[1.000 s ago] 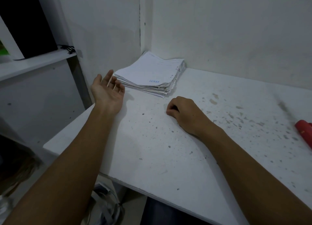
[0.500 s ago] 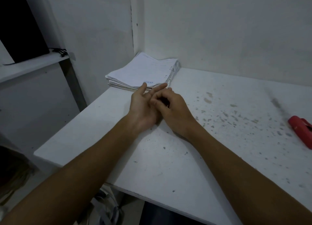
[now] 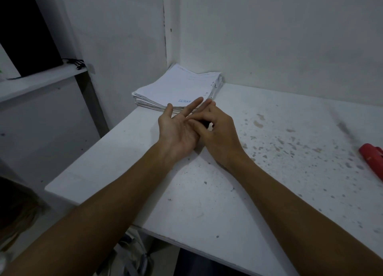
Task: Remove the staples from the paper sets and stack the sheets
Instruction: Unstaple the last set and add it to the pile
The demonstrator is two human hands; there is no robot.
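The paper stack (image 3: 178, 89) lay just beyond both hands, tucked into the corner of the worktop (image 3: 207, 193), its long axis running away from the hands and a little to the right. The left hand (image 3: 178, 130) lay palm up, fingers straight, its fingertips over the stack's near edge and so the nearer of the two. The right hand (image 3: 217, 130) was curled, its fingers pressed into the left palm; whether they pinched anything could not be told. A red tool (image 3: 372, 157) sat well off to the right.
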